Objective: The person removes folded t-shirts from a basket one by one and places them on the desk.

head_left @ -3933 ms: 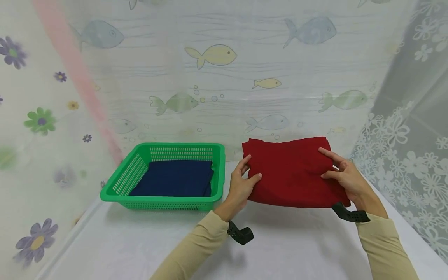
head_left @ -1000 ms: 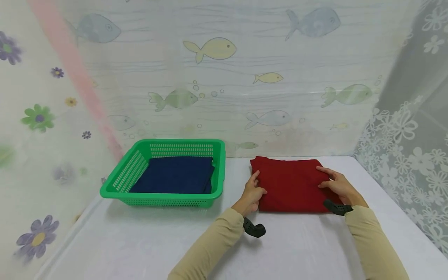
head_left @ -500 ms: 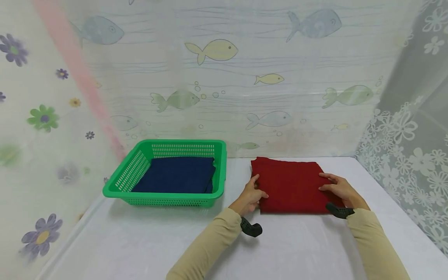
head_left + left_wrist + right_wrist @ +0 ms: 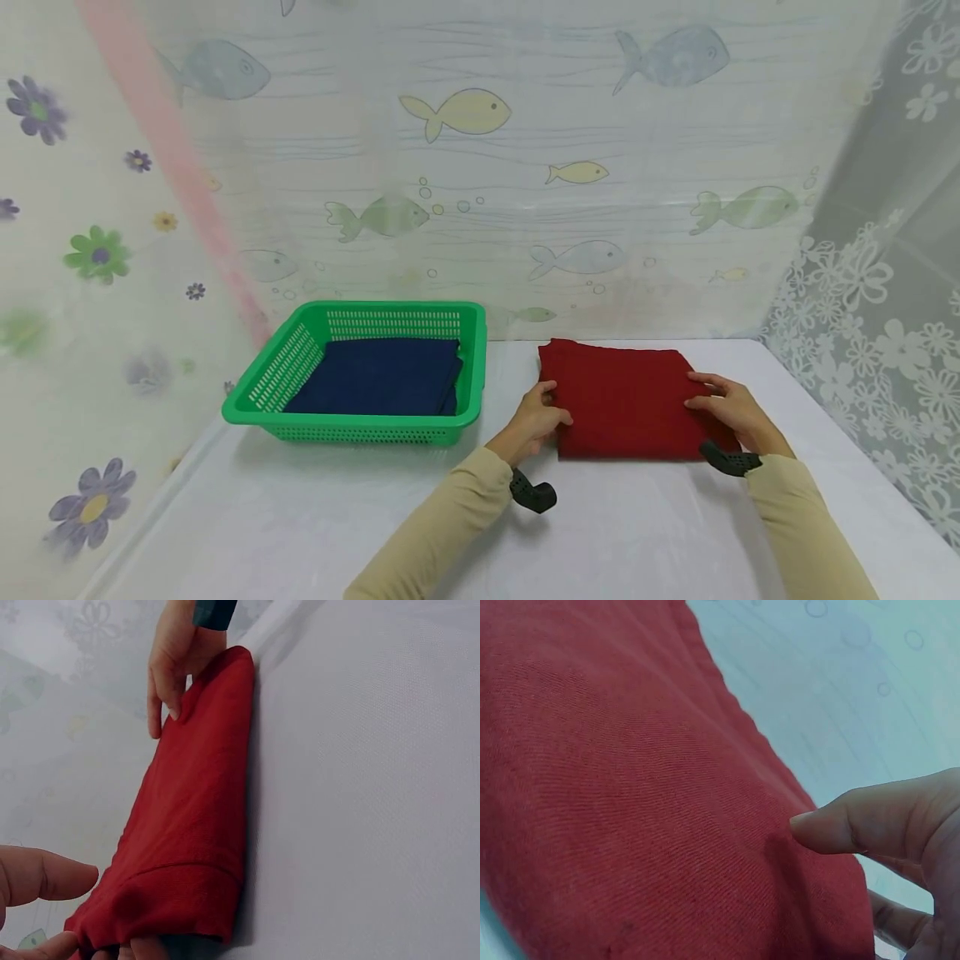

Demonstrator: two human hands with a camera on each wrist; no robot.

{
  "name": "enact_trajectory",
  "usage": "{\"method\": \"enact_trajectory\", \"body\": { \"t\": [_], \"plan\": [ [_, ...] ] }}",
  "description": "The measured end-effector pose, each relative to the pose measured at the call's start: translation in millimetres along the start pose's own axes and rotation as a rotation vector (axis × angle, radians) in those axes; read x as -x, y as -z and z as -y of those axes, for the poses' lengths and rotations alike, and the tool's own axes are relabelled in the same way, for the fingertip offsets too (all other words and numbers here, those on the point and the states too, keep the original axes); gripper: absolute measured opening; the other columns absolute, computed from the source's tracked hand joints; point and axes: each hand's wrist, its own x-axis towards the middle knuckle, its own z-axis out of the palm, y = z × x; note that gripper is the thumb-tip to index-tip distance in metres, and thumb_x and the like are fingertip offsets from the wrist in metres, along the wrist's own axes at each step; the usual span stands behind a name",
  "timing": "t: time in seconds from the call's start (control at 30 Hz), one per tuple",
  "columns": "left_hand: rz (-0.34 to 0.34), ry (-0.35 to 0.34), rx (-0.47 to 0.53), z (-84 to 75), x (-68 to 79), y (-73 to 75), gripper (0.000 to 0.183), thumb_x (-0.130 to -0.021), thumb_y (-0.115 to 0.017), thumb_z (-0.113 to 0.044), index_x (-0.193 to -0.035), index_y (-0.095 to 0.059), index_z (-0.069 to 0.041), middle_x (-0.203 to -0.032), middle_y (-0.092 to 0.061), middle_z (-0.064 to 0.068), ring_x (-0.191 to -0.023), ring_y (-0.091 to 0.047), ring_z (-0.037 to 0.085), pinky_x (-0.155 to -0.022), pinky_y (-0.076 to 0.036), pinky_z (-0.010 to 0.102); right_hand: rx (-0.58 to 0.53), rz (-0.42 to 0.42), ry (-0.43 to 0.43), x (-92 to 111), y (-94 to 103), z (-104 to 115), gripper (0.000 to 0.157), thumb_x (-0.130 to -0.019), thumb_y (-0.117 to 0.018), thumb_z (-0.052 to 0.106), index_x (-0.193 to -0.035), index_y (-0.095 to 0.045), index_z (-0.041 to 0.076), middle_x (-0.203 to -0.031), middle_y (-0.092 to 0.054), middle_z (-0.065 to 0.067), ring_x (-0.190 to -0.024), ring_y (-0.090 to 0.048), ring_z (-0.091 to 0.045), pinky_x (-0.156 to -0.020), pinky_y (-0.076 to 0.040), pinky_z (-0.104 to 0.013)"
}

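A folded red cloth [image 4: 622,404] lies flat on the white table, right of the basket. A stitched line crosses it near one end in the left wrist view. My left hand [image 4: 534,421] is at its left edge; the thumb [image 4: 64,876] stands apart from the fabric while the other fingertips touch the edge, partly hidden. At the right edge is my right hand [image 4: 738,412], fingers loosely bent. Its thumb [image 4: 832,825] is over the cloth and casts a shadow on it; the other fingers are partly hidden beyond the edge.
A green plastic basket [image 4: 352,429] with perforated walls stands to the left on the white table [image 4: 300,517]. Inside it lies a folded navy cloth [image 4: 382,375]. A fish-print curtain [image 4: 480,192] hangs behind the table. Black straps [image 4: 534,493] circle both wrists.
The red cloth, held up and tilted between both hands earlier, has come down onto the table. Over the last second both hands have stayed at its sides, with slight finger shifts.
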Motion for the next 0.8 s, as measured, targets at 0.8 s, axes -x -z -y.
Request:
{"method": "enact_trajectory", "body": {
  "t": [0.8],
  "plan": [
    [-0.058,-0.235,-0.342,-15.2,9.4,20.4,0.045,-0.08,-0.068,-0.001,-0.124,-0.058,-0.002,-0.111,-0.057,0.013,-0.092,-0.052,0.02,-0.07,-0.047,0.03,0.252,-0.332,0.121,15,-4.8,11,0.048,-0.095,-0.058,0.019,-0.134,-0.049,-0.007,-0.119,-0.058,-0.03,-0.109,-0.056,-0.047,-0.081,-0.05,-0.047]
  ]
}}
